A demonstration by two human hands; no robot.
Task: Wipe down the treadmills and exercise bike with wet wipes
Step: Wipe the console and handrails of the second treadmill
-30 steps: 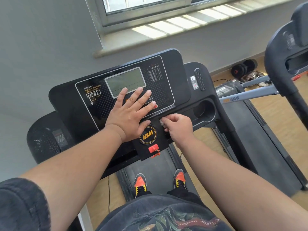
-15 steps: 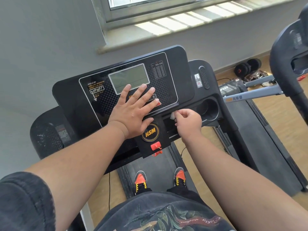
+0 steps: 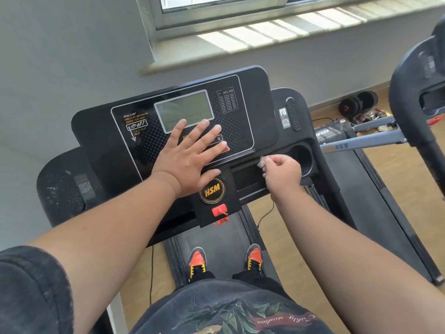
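Observation:
I stand on a black treadmill whose console point(image 3: 248, 112) faces me, with a grey display and an orange HSM badge point(image 3: 212, 190). My left hand point(image 3: 190, 155) lies flat on the console, fingers spread over the buttons below the display. My right hand point(image 3: 281, 173) grips a small bunched white wet wipe point(image 3: 261, 162) and presses it on the console's lower right tray, just left of the round cup holder point(image 3: 304, 157). Most of the wipe is hidden inside my fist.
A red safety key point(image 3: 219, 210) hangs under the badge. A second treadmill point(image 3: 366, 189) runs along the right, with another black machine point(image 3: 419, 92) at the far right. Dumbbells point(image 3: 357, 102) and shoes lie by the wall. A cable point(image 3: 265, 215) trails on the wooden floor.
My right hand with the wipe has slid to the right along the lower tray, from beside the HSM badge toward the cup holder. My left hand has stayed flat on the console.

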